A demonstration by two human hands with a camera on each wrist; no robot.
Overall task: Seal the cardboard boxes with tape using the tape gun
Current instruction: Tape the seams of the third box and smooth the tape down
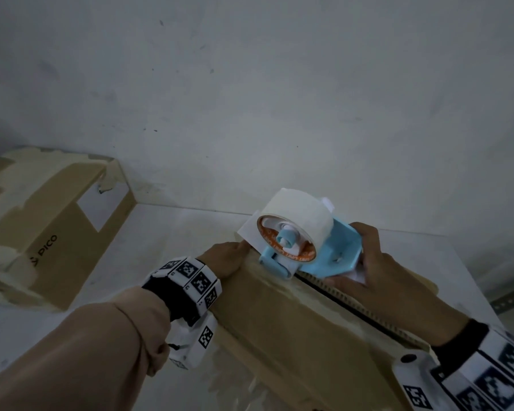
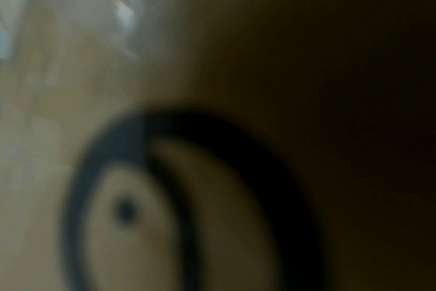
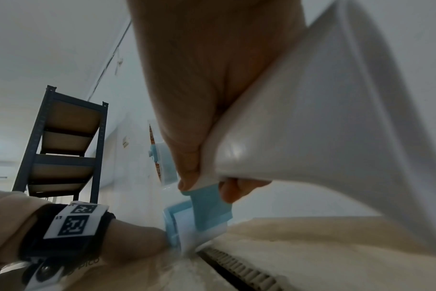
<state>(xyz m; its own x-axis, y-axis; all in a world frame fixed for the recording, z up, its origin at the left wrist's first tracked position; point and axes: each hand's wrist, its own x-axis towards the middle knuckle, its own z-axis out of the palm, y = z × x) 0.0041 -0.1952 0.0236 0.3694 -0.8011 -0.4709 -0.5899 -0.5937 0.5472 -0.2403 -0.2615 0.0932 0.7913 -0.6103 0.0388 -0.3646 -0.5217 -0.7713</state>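
Glossy blue plastic tape gun [image 1: 324, 256], matt brown cardboard box [image 1: 294, 330], dark metal shelving [image 3: 62, 149].

Dim, flat, bluish light fills the head view, with soft shadows and no glare; straight lines bow toward the frame edges. The left wrist view is badly out of focus, pale at the left and sinking to near black at the right. In the right wrist view the right hand [image 3: 204, 94] looms blurred; a faint sheen marks the centre right.
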